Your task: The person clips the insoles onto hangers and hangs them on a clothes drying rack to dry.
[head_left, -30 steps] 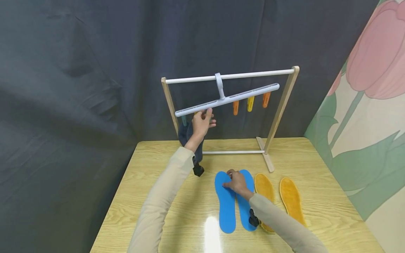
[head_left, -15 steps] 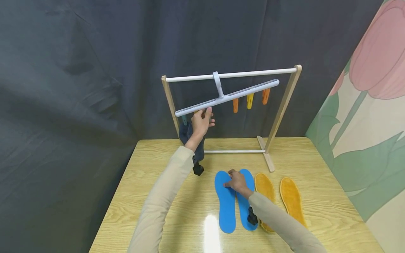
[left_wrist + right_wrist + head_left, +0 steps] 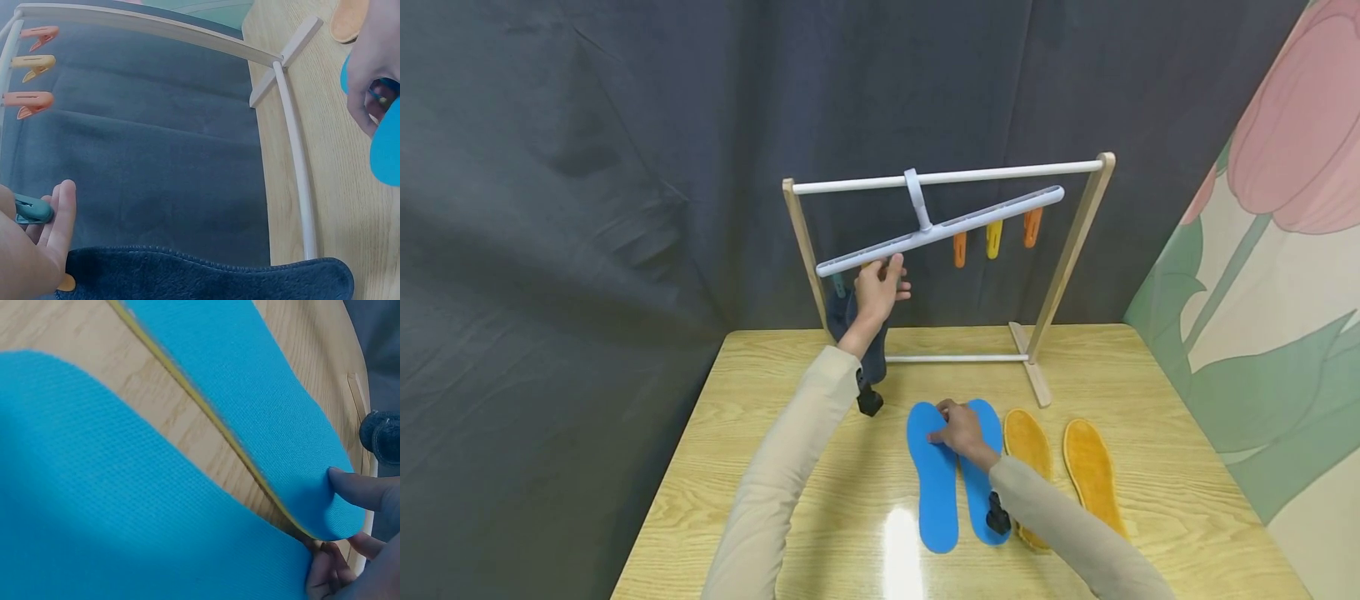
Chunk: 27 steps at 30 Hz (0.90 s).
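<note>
My left hand [image 3: 876, 293] is raised under the lower left half of a pale clip hanger [image 3: 955, 228]. Its thumb and fingers pinch a teal clothes clip [image 3: 34, 209], seen best in the left wrist view. Beside that hand, dark navy fuzzy insoles [image 3: 874, 358] hang from the hanger, partly hidden by the wrist. Down on the table, my right hand [image 3: 962, 429] pinches the top end of the left blue insole [image 3: 937, 500]. Its thumb lies on the upper face, with fingers at and under the edge. A second blue insole [image 3: 979, 497] lies beneath that hand.
A wooden rack [image 3: 1075, 250] carries the tilted hanger on its white top rail [image 3: 1000, 176]. Orange [image 3: 959, 250] and yellow clips [image 3: 994, 240] hang on the hanger's raised right side. Two orange-yellow insoles [image 3: 1092, 467] lie at the table's right. A dark curtain [image 3: 625, 208] stands behind.
The hanger has tipped slightly more, its right end higher than a second ago. Both hands stay nearly in place; the left blue insole's top end has shifted very slightly.
</note>
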{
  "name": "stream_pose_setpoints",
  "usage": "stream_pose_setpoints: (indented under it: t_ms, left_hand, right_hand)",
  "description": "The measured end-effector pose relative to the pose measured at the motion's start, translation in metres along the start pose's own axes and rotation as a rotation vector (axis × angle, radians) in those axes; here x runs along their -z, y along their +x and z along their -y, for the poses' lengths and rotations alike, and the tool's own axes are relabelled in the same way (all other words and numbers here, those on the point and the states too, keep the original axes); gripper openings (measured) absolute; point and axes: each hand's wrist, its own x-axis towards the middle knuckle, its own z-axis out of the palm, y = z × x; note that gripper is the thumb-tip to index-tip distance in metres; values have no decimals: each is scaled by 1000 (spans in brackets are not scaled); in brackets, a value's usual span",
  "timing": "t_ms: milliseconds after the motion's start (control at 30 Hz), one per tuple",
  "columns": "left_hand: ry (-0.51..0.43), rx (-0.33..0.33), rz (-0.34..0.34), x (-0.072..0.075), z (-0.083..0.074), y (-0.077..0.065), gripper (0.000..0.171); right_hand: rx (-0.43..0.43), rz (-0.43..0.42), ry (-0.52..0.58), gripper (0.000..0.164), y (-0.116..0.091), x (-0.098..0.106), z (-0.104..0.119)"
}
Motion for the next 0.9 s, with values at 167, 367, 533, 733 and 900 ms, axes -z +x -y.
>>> stream_pose_setpoints:
  t_ms: [167,367,533,733,900]
  left_hand:
    - [-17,11,-11,-1,0,-1,41]
    - [-18,5,-4,-2,-1,-3,41]
    - [19,-11,-19,-2,-1,-1,40]
    - [10,-28,-32,-2,-1,0,38]
    - [13,-20,-37,-3,-2,-1,35]
  right_hand:
    - [29,1,40,56,1,-2,-1]
    - [37,2,68,51,-1,2,3]
    - [25,7,77,40,-2,4,6]
    - [35,-5,124,33,-1,7,9]
    - [42,4,163,34,0,9,14]
